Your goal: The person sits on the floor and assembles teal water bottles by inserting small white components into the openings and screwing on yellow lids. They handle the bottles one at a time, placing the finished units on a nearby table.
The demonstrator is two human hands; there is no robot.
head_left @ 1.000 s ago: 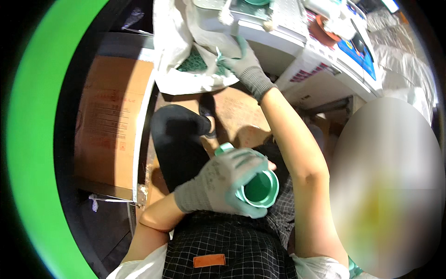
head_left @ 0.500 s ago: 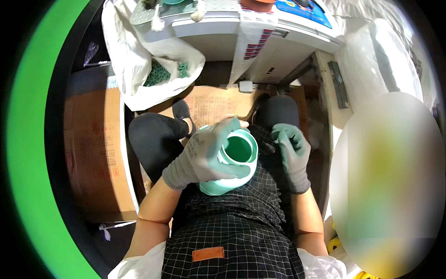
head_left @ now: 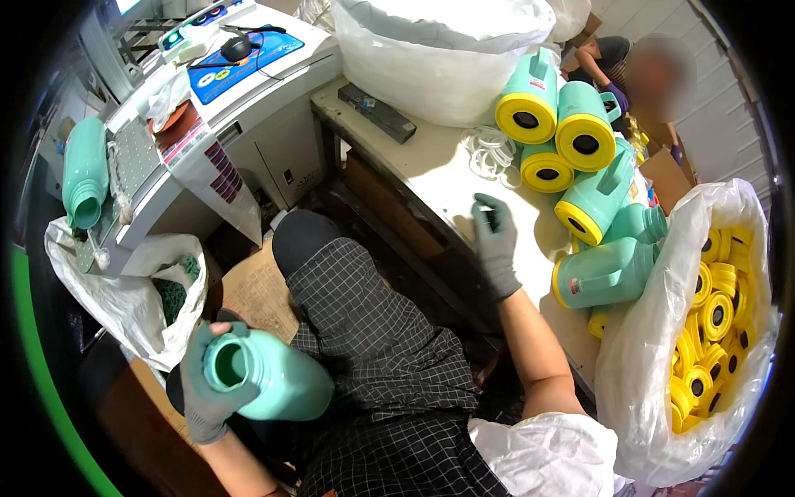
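Note:
My left hand (head_left: 207,385), in a grey glove, grips a teal plastic jug (head_left: 273,377) by its open neck, low at my left side over my checked apron. My right hand (head_left: 494,240), also gloved, reaches over the white worktable (head_left: 431,166) and pinches a small dark piece between its fingertips. Just beyond it lies a bunch of white rings (head_left: 490,149). To its right several teal jugs with yellow caps (head_left: 571,141) lie stacked on their sides.
A clear bag of yellow caps (head_left: 712,331) stands at the right. A large white bag (head_left: 439,50) sits at the table's back. A machine with a blue panel (head_left: 240,58) stands at left, one teal jug (head_left: 83,170) on it, a plastic bag (head_left: 124,290) below. Another person (head_left: 629,66) works behind.
My view has swung to the right, bringing the worktable into sight. The left hand has lowered the jug to my left side. The right hand left the jug and reached onto the table.

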